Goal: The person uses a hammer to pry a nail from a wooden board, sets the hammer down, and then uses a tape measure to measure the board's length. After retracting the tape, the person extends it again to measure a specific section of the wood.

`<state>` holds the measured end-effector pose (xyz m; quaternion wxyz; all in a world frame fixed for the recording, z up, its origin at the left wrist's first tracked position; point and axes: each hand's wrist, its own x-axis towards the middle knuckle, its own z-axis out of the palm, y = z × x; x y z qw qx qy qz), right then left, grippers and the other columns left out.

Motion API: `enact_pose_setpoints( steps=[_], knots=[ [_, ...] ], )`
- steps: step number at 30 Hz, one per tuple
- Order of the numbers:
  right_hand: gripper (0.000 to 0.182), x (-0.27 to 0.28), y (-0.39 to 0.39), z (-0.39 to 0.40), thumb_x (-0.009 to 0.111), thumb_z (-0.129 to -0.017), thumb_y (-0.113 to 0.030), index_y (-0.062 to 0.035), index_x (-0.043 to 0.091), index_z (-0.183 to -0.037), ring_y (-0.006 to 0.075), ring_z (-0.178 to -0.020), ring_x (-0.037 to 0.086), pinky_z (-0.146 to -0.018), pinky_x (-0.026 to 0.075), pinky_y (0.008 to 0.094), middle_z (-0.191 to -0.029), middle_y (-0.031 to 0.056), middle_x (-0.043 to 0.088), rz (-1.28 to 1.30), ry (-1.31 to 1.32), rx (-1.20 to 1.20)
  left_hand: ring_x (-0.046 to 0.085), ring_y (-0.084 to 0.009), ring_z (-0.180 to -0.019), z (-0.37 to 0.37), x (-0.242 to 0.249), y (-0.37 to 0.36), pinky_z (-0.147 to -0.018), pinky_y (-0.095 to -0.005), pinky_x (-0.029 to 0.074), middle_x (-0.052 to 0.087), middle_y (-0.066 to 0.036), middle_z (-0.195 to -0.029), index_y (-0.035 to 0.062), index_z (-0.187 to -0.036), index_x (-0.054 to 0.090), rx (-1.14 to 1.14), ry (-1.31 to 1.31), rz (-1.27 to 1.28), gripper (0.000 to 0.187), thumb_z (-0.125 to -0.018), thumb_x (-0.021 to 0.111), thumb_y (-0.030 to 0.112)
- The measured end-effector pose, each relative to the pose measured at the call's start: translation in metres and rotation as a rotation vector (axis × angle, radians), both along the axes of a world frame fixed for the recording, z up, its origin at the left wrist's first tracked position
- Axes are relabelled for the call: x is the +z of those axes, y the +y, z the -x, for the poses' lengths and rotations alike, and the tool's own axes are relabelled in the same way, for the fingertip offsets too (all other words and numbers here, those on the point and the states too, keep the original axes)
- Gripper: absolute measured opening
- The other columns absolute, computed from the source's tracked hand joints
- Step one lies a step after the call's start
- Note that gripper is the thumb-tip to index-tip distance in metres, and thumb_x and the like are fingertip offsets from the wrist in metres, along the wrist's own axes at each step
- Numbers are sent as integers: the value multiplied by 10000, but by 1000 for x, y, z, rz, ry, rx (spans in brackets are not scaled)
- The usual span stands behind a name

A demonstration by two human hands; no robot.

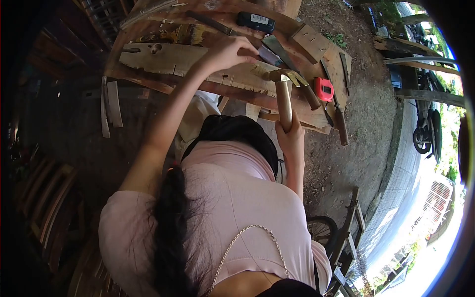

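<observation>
My right hand (291,132) is closed round the wooden handle of a hammer (283,101), whose metal head lies over the workbench. My left hand (229,53) is above a long wooden board (183,60), its fingers curled near the board's right part; what they hold, if anything, is too small to tell. Beyond its fingertips lies a tool with a pale handle (269,56). A red tape measure (324,89) rests to the right of the hammer, next to a wooden-handled tool (341,126).
On the workbench (292,15) are a black case (256,22), a long dark file (210,22) and a wooden block (309,43). Thin wood strips (114,104) hang at its left edge. A bicycle wheel (321,230) stands at the lower right.
</observation>
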<state>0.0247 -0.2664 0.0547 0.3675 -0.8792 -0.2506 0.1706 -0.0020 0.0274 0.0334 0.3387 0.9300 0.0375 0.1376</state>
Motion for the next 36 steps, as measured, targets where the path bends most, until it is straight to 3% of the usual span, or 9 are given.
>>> enact_pose_setpoints(
  steps=[3, 9, 13, 16, 20, 36],
  knots=[
    [320, 0, -1, 0, 581, -803, -135, 12, 526, -1081, 451, -752, 600, -616, 458, 462, -741, 279, 596, -15, 1, 3, 624, -229, -891, 6, -21, -24, -781, -357, 485, 643, -8, -962, 153, -895, 723, 97, -113, 106, 176, -767, 711, 272],
    [309, -1, 0, -1, 588, -808, -141, 9, 525, -1071, 453, -728, 591, -604, 453, 459, -729, 270, 592, -5, -8, 18, 640, -210, -789, 7, -28, -30, -723, -351, 502, 653, 2, -902, 134, -877, 722, 95, -264, 39, 140, -771, 706, 225],
    [284, 0, 1, 2, 586, -804, -139, 4, 526, -1043, 457, -729, 585, -602, 448, 462, -722, 266, 588, -8, -4, 21, 639, -211, -773, 3, -29, -30, -699, -341, 501, 657, 1, -847, 125, -848, 724, 138, -234, 64, 120, -768, 708, 213],
    [269, 2, 3, 2, 585, -798, -136, 2, 527, -1021, 459, -734, 582, -604, 445, 465, -722, 267, 585, -7, 30, 5, 635, -211, -754, -3, -29, -28, -674, -331, 495, 660, 0, -817, 127, -837, 730, 278, -243, 250, 118, -763, 712, 217],
    [249, -2, 2, 3, 582, -791, -138, -10, 525, -997, 465, -745, 576, -612, 441, 472, -725, 268, 583, -22, 14, -14, 625, -183, -778, -4, -35, -24, -671, -321, 486, 671, 33, -815, 139, -838, 736, 161, -302, 14, 132, -752, 716, 238],
    [268, 0, 4, 3, 583, -803, -159, 8, 529, -1005, 465, -749, 579, -624, 447, 468, -723, 272, 583, -15, 29, -31, 567, -147, -943, 3, -35, -25, -855, -365, 367, 634, 99, -867, 243, -839, 733, 122, -167, -119, 81, -780, 677, 247]
  ],
)
